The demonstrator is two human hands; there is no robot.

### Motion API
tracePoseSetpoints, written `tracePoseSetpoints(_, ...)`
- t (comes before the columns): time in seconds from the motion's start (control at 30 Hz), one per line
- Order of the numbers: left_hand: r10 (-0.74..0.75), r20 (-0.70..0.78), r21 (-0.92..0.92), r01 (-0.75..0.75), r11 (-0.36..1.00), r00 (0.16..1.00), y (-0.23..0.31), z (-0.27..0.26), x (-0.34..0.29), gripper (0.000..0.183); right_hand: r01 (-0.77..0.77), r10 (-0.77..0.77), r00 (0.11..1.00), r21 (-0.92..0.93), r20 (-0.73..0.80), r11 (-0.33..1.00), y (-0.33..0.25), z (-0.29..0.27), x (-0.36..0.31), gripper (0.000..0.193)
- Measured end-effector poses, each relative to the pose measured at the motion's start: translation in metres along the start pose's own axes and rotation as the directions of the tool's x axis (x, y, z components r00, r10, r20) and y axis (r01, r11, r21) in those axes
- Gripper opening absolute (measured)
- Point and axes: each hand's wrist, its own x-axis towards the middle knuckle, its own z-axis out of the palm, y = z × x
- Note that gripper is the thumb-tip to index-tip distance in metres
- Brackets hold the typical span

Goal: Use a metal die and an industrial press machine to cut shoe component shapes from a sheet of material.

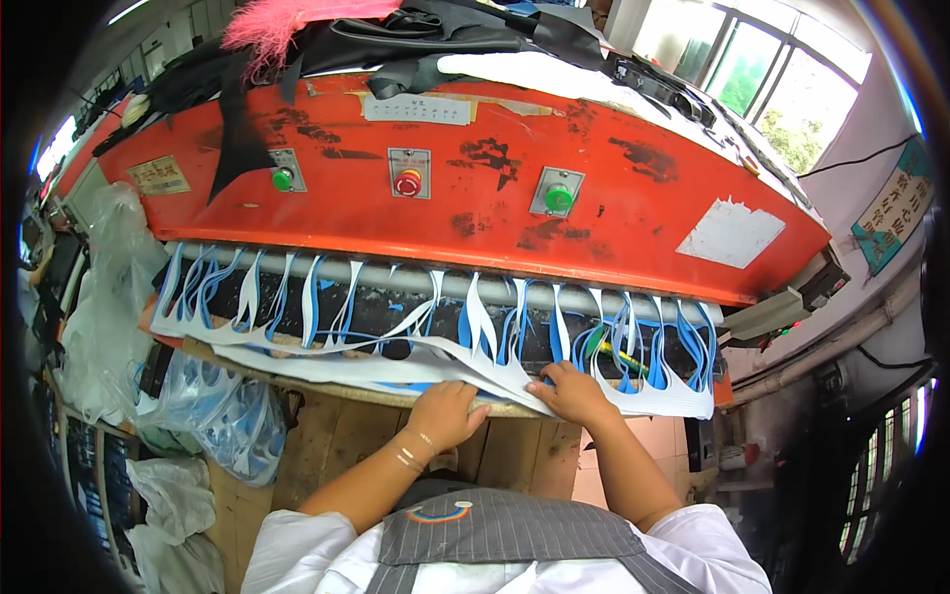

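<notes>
A long white-and-blue sheet of cut-out material (386,368) lies along the front edge of a red machine, and narrow strips rise from it in loops. My left hand (445,411) is at its near edge, left of the middle, fingers bent over the material and thumb out to the side. Just to the right, my right hand (576,393) is closed on the same edge, where the white layer folds into a point. Under both hands the fingertips are partly hidden. Blue shows beneath the white layer between the strips.
Above the strips stands the red machine panel (336,213), with a red button (407,182) between two green buttons. A grey roller (396,276) runs below it. Black material (426,45) is piled on top. Clear plastic bags (233,416) of blue scraps sit at left.
</notes>
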Motion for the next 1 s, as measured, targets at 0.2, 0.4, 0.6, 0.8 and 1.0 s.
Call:
tracePoseSetpoints(0.2,-0.079,-0.151,0.119,0.098,0.988,0.985,0.016,0.025,0.008,0.032,-0.003,-0.021,0.974,-0.107,-0.223,0.994,0.006,0.014,-0.010,0.060)
tracePoseSetpoints(0.4,-0.148,-0.107,0.104,0.159,0.982,0.983,0.013,0.018,0.018,0.047,0.042,-0.062,0.990,-0.154,-0.129,0.987,0.005,0.004,-0.001,0.060)
tracePoseSetpoints(0.6,-0.263,0.522,0.173,0.201,0.964,0.811,0.036,-0.075,0.087,0.062,0.221,-0.248,0.878,0.113,0.409,0.969,0.022,-0.087,0.054,0.051)
tracePoseSetpoints(0.8,-0.135,-0.293,0.142,0.182,0.973,0.946,-0.036,0.002,0.184,0.042,0.430,-0.486,0.855,-0.279,-0.179,0.859,0.001,-0.099,0.207,0.029)
tracePoseSetpoints(1.0,-0.054,-0.314,0.125,0.098,0.987,0.948,-0.061,0.073,0.196,0.044,0.620,-0.619,0.767,-0.443,0.170,0.648,0.010,-0.070,0.284,0.027)
